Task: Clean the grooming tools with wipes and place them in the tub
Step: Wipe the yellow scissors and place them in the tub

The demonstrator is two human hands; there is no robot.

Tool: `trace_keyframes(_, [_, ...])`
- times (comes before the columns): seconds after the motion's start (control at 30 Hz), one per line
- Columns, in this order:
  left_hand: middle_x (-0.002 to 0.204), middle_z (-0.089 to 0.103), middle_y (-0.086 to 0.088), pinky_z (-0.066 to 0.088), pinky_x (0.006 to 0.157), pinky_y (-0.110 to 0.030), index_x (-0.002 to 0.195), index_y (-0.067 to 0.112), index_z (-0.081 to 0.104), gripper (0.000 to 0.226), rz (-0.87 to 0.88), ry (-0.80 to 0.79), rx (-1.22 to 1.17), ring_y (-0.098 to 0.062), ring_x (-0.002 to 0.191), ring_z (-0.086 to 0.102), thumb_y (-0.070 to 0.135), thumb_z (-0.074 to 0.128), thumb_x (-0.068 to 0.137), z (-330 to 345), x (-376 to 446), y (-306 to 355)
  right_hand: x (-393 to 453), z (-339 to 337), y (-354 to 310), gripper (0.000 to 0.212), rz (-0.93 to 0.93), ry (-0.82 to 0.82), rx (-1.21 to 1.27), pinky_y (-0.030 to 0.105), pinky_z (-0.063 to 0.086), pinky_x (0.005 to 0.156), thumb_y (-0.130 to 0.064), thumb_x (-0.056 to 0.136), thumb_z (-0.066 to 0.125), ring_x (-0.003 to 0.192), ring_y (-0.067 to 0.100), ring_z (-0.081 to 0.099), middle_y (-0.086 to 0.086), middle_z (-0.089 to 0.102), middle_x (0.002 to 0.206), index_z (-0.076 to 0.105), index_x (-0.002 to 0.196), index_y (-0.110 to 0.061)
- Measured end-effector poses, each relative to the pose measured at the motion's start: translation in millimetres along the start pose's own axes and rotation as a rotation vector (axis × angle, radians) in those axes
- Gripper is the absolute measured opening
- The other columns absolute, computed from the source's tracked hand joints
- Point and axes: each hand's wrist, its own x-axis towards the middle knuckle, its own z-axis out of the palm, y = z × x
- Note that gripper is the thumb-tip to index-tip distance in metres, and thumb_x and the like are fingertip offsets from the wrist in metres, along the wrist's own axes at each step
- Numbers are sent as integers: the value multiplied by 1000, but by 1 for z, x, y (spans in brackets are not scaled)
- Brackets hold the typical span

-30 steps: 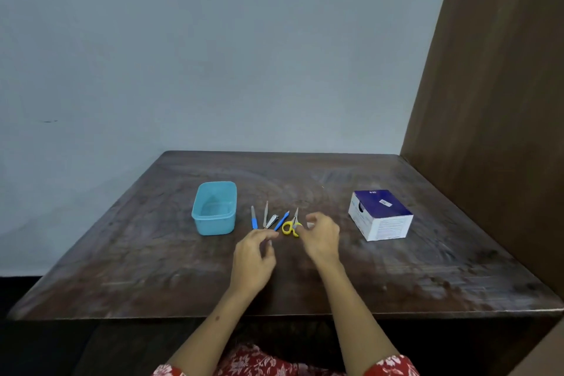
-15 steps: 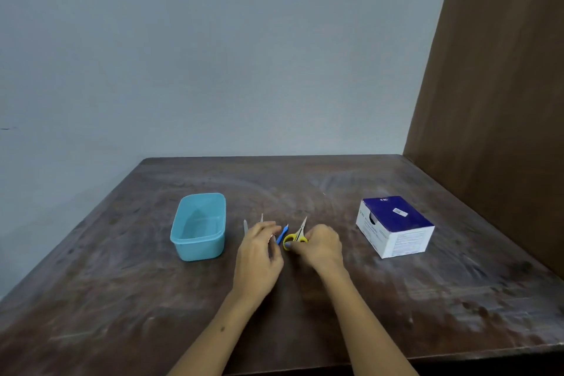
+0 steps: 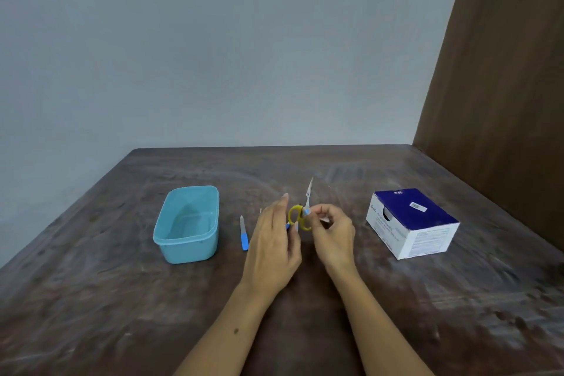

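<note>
Small yellow-handled scissors (image 3: 297, 217) are lifted off the table with their blades pointing up and away. My right hand (image 3: 331, 232) pinches them near the handle loops. My left hand (image 3: 274, 244) is beside the handles with its fingers mostly straight, touching the yellow loops. A blue-handled nail file (image 3: 243, 233) lies on the table left of my left hand. Other small tools are mostly hidden behind that hand. The light blue tub (image 3: 186, 223) stands further left with nothing visible inside.
A white and dark blue box of wipes (image 3: 410, 223) sits to the right on the dark wooden table (image 3: 122, 299). A brown wooden panel (image 3: 503, 85) rises along the right side. A pale wall stands behind the table.
The scissors went from lying on the table to being raised, blades up, in my right hand. My left hand moved up to the handles. The camera view came closer to the table.
</note>
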Motion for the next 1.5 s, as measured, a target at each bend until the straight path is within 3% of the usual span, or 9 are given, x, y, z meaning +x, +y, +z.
trace_keyframes(0.13, [126, 56, -10, 39, 102, -32, 141, 3, 31, 55, -55, -80, -41, -9, 115, 42, 25, 37, 91, 1, -2, 0, -4, 2, 0, 13, -36, 10, 79, 10, 46, 69, -9, 82, 68, 81, 9, 63, -1, 68, 84, 64, 76, -20])
trace_keyframes(0.23, [113, 63, -5, 42, 96, -21, 140, 5, 35, 53, -159, -65, -178, -12, 103, 56, 14, 49, 89, -2, 1, 0, -7, 2, -1, 14, -30, -2, 143, 18, 49, 68, -8, 81, 68, 75, 8, 63, -5, 67, 77, 64, 74, -20])
trace_keyframes(0.37, [102, 66, 2, 47, 73, -6, 125, 11, 54, 46, -410, -17, -474, -8, 88, 64, 5, 67, 82, -8, 4, 4, -13, 1, -2, 12, -21, -42, 223, 19, 48, 63, -7, 81, 69, 69, 8, 59, -1, 67, 73, 65, 74, -16])
trace_keyframes(0.5, [85, 69, 8, 57, 78, -28, 97, 17, 65, 29, -498, -22, -616, -1, 76, 66, -2, 70, 76, -10, 2, 7, -16, -2, -3, 9, 23, -77, 302, 22, 49, 58, -5, 82, 69, 61, 11, 61, 6, 66, 69, 66, 76, -11])
trace_keyframes(0.73, [84, 71, -1, 57, 79, -47, 93, 18, 66, 29, -604, 25, -640, -18, 82, 69, -3, 73, 73, -6, 1, -1, -16, -4, -4, 13, 41, 148, 343, 23, 54, 72, -6, 87, 63, 73, 12, 68, 2, 71, 79, 68, 96, -13])
trace_keyframes(0.9, [82, 70, 5, 59, 74, -32, 95, 14, 67, 28, -582, 11, -599, -8, 77, 68, -2, 73, 73, -7, 1, 1, -21, -5, -8, 54, -46, 139, 226, 18, 52, 76, 11, 79, 56, 82, 5, 67, -3, 71, 90, 52, 122, -22])
trace_keyframes(1.07, [80, 67, 12, 52, 64, -10, 95, 16, 65, 28, -554, 3, -573, 8, 71, 63, -2, 72, 75, -10, 1, 2, -22, -5, -9, 67, -49, 119, 214, 23, 54, 73, 10, 76, 60, 79, 5, 68, -4, 69, 97, 37, 126, -29])
trace_keyframes(1.27, [80, 68, 8, 54, 66, -14, 92, 16, 65, 28, -554, -6, -581, 4, 69, 64, -5, 70, 75, -9, 1, 3, -21, -5, -7, 63, -22, 109, 212, 15, 51, 69, 8, 76, 65, 77, 4, 68, -2, 70, 87, 39, 121, -26])
trace_keyframes(1.5, [79, 68, 9, 47, 62, -6, 96, 11, 67, 25, -538, -41, -565, 8, 68, 63, 0, 73, 74, -11, 1, 5, -22, -3, -7, 13, -140, 148, 172, 15, 52, 69, -3, 76, 74, 72, 2, 67, -4, 71, 77, 71, 85, -12])
